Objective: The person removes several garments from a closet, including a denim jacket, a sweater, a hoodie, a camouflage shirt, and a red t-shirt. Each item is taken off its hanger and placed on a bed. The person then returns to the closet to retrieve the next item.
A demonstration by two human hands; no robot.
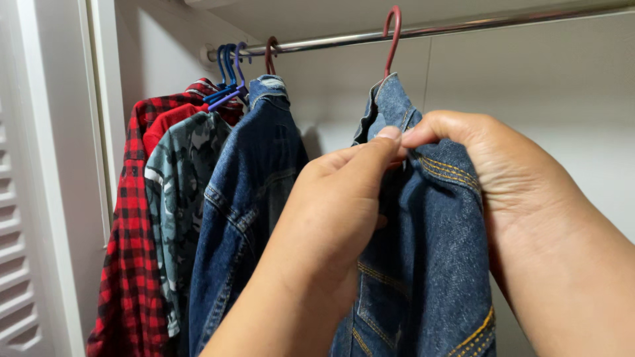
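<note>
Up at the rail, both hands' grip, left hand (344, 198) and right hand (489, 165), pinches the denim jacket (423, 264) collar between them.

We see an evenly lit closet, bright enough that colours read true. The light seems to come from behind and above us: it falls full on the left hand (331, 218) and right hand (503, 178) and on the pale back wall (562, 99). A thin streak of glare runs along the metal rail (463, 28). Soft shadows lie on the wall behind the hanging denim jacket (423, 264) and between the clothes at left, where the folds go dark. The jacket's weave and yellow stitching are sharp; the hands look slightly soft. The louvred door (20, 264) at the left edge is a little washed out.
</note>
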